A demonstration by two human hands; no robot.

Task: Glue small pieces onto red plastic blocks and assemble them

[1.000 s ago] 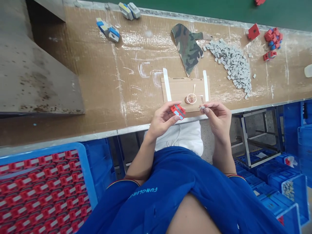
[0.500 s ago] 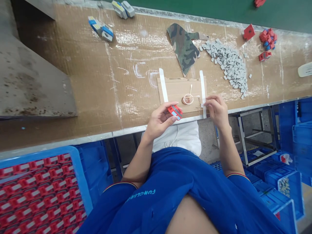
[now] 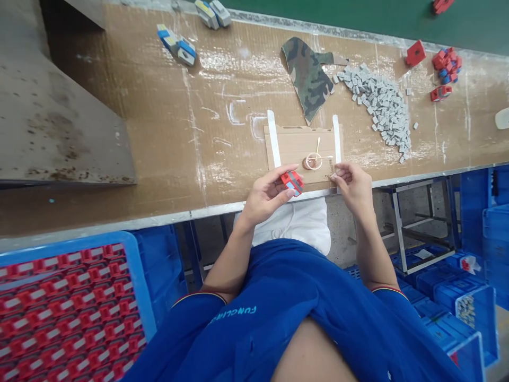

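The left hand (image 3: 264,197) grips a red block (image 3: 292,183) above the near edge of a cardboard sheet (image 3: 286,146); the right hand (image 3: 353,187) pinches a small grey tile (image 3: 333,175). A large tile pile (image 3: 377,111) remains towards the worktop's (image 3: 131,106) far edge.

The red-and-blue block (image 3: 292,183) shows a pale blue stripe. Near the far edge of the tan worktop (image 3: 131,132) lie green-brown camouflage cloth (image 3: 306,74) and grey cubes (image 3: 377,109). Off the near edge, a blue tray (image 3: 137,281) holds red-and-white parts (image 3: 67,307).
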